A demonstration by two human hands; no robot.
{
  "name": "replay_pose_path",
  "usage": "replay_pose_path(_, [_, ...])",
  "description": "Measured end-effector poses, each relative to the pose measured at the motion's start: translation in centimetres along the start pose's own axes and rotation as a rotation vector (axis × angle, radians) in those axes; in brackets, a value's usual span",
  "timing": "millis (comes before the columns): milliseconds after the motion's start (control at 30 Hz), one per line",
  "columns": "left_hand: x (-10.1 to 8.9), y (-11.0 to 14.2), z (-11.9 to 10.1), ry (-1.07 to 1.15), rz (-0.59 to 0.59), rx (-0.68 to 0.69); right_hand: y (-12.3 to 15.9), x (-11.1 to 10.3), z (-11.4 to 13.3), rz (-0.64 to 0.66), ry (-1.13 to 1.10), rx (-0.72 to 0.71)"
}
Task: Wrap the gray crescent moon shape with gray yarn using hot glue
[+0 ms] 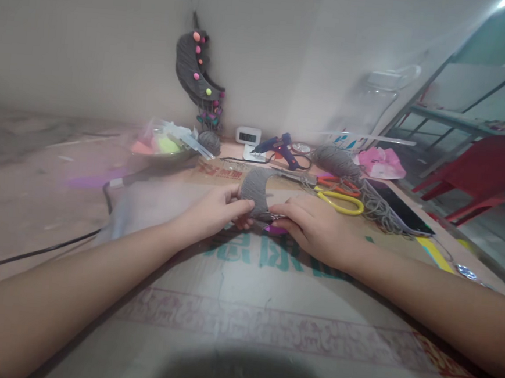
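A curved piece wrapped in grey yarn [256, 190] lies on a cardboard sheet [243, 305] in the middle. My left hand [216, 210] pinches its left side with thumb and fingers closed. My right hand [315, 224] presses on its lower right end, fingers curled together over it; a small purple bit [274, 230] shows under the fingers. A thin grey strand runs from the piece toward a ball of grey yarn [336, 160] at the back right.
Yellow scissors [341, 203] and orange scissors [338, 184] lie right of the hands. A blue glue gun [282, 147], a small clock [248, 135], a phone [402, 209], a bowl of bright bits [163, 147] and a grey crescent decoration [197, 68] stand behind. A black cable [33, 253] runs left.
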State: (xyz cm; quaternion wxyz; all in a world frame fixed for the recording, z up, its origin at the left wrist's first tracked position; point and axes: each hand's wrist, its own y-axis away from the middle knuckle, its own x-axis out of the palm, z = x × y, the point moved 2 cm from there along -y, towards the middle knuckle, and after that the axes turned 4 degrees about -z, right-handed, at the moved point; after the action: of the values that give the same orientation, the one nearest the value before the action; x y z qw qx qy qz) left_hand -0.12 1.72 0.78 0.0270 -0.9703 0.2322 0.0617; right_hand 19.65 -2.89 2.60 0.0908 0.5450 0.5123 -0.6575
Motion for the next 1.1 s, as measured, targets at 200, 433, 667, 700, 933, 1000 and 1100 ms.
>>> replay_pose_path(200, [-0.2, -0.1, 0.1, 0.017, -0.003, 0.016, 0.4, 0.1, -0.4, -0.037, -0.081, 0.096])
replay_pose_path(433, [-0.4, -0.1, 0.2, 0.058, -0.091, -0.012, 1.2, 0.1, -1.5, -0.062, -0.138, 0.132])
replay_pose_path(667, [-0.7, -0.3, 0.7, 0.161, -0.106, 0.03, 1.2, 0.0, -2.0, -0.047, -0.141, 0.089])
replay_pose_path(700, [-0.7, -0.3, 0.7, 0.177, -0.099, 0.035, 1.1, 0.0, -2.0, -0.045, -0.139, 0.087])
replay_pose_path(933, [-0.9, -0.3, 0.8, 0.248, -0.026, 0.025, 1.2, 0.2, -2.1, -0.03, -0.142, 0.102])
replay_pose_path(1000, [-0.9, -0.3, 1.0, 0.256, -0.005, 0.026, 1.1, 0.1, -2.1, -0.031, -0.145, 0.096])
replay_pose_path(1100, [-1.0, -0.4, 1.1, 0.267, 0.003, 0.022, 1.1, 0.1, -1.9, -0.044, -0.142, 0.08])
